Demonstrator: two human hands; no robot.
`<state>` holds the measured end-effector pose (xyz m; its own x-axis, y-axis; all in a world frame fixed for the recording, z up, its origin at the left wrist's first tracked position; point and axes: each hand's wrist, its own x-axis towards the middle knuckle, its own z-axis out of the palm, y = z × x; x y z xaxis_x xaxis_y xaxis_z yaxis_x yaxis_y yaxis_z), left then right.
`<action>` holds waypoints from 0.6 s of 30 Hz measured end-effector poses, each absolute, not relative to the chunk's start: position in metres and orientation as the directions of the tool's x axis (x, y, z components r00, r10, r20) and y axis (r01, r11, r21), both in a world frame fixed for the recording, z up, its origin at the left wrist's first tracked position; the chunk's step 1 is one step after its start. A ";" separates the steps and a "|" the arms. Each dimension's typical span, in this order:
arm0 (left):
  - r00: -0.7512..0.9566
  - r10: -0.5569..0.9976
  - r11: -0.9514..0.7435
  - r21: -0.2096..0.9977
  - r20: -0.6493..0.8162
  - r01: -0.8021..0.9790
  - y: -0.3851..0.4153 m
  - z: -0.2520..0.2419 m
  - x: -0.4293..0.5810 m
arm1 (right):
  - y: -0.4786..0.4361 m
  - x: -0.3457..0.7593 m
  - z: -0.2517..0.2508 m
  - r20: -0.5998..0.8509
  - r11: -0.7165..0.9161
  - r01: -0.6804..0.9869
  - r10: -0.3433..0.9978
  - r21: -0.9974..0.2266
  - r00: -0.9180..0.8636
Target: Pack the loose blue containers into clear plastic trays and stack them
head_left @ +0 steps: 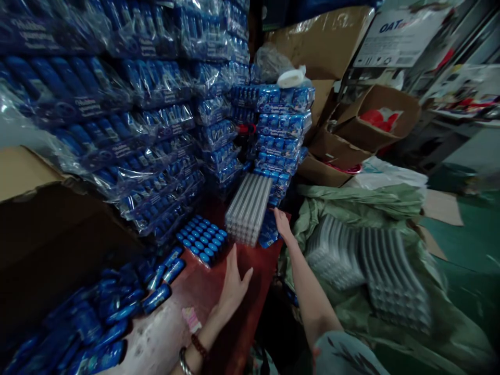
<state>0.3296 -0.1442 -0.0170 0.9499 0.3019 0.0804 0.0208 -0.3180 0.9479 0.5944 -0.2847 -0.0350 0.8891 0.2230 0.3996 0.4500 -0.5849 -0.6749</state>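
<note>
My left hand (233, 284) lies flat on the red table (203, 291), fingers stretched out and holding nothing, just short of a bundle of clear tubes (249, 207). My right hand (282, 224) reaches forward with its fingers extended beside the right side of that bundle, next to a blue pack (269, 232). A tray of upright blue-capped tubes (202, 240) stands left of the bundle. Loose blue tubes (97, 323) lie heaped at the lower left of the table.
Wrapped packs of blue tubes (136, 104) are stacked high along the back and left. A green sack (351, 208) holding more clear tube bundles (371, 271) sits at the right. Cardboard boxes (371, 120) stand behind it, and another box (47, 224) at the left.
</note>
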 end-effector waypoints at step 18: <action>0.973 0.214 -0.534 0.844 0.091 0.038 -0.156 -0.040 0.323 | -0.278 0.547 -0.031 0.372 -0.776 0.506 0.374 -0.376 0.850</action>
